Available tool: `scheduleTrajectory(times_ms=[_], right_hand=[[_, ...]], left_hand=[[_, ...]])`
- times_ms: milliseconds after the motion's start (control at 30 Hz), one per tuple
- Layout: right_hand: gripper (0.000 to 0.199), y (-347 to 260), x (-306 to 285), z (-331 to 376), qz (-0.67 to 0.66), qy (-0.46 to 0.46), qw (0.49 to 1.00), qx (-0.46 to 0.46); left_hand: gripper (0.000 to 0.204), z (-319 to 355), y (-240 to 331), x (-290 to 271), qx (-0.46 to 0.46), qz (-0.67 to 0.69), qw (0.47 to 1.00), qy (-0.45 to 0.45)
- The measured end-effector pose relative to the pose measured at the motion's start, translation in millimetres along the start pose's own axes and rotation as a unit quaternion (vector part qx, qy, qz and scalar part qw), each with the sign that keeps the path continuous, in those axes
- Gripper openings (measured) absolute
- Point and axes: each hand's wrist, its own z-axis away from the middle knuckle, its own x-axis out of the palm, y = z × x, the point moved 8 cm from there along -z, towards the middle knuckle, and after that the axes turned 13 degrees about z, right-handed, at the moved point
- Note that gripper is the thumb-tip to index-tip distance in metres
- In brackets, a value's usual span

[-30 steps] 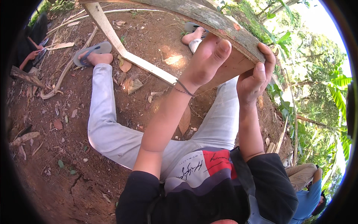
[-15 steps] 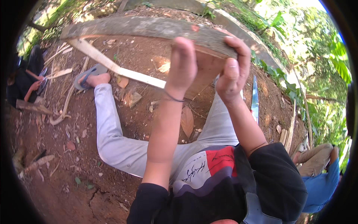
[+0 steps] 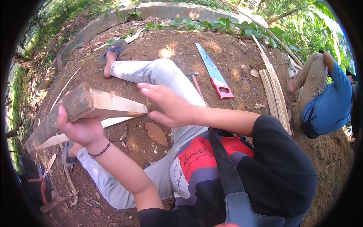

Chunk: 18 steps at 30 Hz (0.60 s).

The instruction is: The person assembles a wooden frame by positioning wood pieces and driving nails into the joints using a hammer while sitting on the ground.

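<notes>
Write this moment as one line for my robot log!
left hand: gripping wooden frame | right hand: open, near frame | red-handled saw: on ground | hammer: on ground

The brown earth ground (image 3: 247, 85) carried a handsaw (image 3: 212, 70) with a red handle, a hammer (image 3: 196, 84) near it on the left, long wooden strips (image 3: 275, 90) to the right, and a broad dry leaf (image 3: 156, 133) farther left.
</notes>
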Motion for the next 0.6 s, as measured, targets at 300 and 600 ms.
scheduleTrajectory(times_ms=[300, 600], right_hand=[[0.04, 171.3, -337.6, 456.8, 0.565, 0.084, 0.577, 0.583], [0.044, 110.5, -315.0, 658.8, 0.373, -0.12, 0.419, 0.819]], left_hand=[[0.07, -22.2, 10.3, -14.4, -0.055, -0.005, 0.989, -0.136], [0.07, -41.4, 7.3, -4.0, -0.01, -0.11, 0.993, -0.049]])
